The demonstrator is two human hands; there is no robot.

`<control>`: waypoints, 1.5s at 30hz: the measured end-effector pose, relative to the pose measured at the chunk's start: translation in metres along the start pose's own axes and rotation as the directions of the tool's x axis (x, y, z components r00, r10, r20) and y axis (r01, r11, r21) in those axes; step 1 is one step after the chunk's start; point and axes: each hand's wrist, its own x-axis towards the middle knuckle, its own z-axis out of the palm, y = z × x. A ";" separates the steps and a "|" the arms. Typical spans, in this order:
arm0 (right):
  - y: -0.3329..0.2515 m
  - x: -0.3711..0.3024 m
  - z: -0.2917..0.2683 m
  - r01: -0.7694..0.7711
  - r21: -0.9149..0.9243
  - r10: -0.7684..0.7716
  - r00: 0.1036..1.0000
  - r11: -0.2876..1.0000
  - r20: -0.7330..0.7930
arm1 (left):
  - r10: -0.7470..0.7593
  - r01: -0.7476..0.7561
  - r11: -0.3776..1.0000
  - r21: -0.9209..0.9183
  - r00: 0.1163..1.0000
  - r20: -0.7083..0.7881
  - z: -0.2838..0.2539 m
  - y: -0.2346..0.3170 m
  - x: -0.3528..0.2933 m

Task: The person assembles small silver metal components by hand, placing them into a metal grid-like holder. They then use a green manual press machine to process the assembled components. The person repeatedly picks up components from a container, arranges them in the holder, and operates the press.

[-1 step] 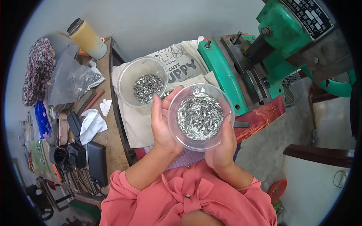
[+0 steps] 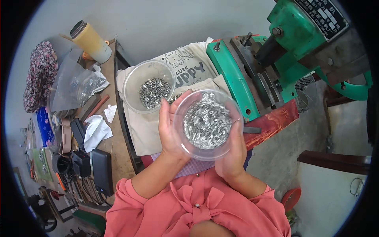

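In the head view, the small silvery metal pieces (image 2: 208,122) are blurred, single ones hard to make out. The far fingers of the right hand (image 2: 233,156) are hidden behind the clear round plastic tub (image 2: 203,155) holding them; the green metal press (image 2: 294,31) is cut off at upper right. The left hand (image 2: 169,136) and right hand, set wide apart, cup the tub from opposite sides, before the cream printed cloth (image 2: 144,136).
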 end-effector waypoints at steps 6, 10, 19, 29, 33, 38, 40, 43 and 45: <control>-0.003 0.002 -0.007 -0.044 0.075 0.045 0.999 0.996 -0.020 | 0.000 0.000 0.999 -0.032 1.000 0.020 -0.002 -0.005 0.002; -0.004 -0.001 -0.007 -0.050 0.045 0.049 0.999 0.998 0.022 | -0.026 0.027 0.999 -0.024 0.999 0.033 -0.003 -0.004 0.002; -0.003 -0.003 -0.010 -0.049 0.010 0.048 0.997 0.999 0.057 | -0.097 0.098 0.993 -0.067 0.995 0.014 -0.004 -0.007 0.002; -0.001 0.000 -0.018 -0.067 -0.026 0.068 0.996 0.997 0.057 | -0.053 0.055 0.998 -0.029 0.997 0.064 -0.012 -0.006 0.005; -0.003 0.001 -0.016 -0.066 0.042 0.066 0.998 0.997 0.012 | -0.035 0.035 0.999 0.005 0.999 -0.032 -0.003 -0.007 0.001; -0.003 0.000 -0.018 -0.115 0.027 0.114 0.992 0.993 0.048 | -0.068 0.068 0.998 -0.017 0.998 0.003 -0.007 -0.006 0.002; -0.006 0.002 -0.016 -0.099 0.070 0.099 0.995 0.993 0.012 | -0.026 0.027 0.999 0.019 0.999 -0.035 -0.003 -0.005 0.001; -0.006 0.002 -0.019 -0.098 0.012 0.097 0.992 0.995 0.075 | -0.043 0.043 0.999 0.003 0.999 0.015 -0.012 -0.008 0.004; -0.007 0.000 -0.016 -0.185 0.087 0.175 0.978 0.979 0.118 | -0.089 0.094 0.991 -0.092 0.994 0.062 -0.015 -0.006 0.004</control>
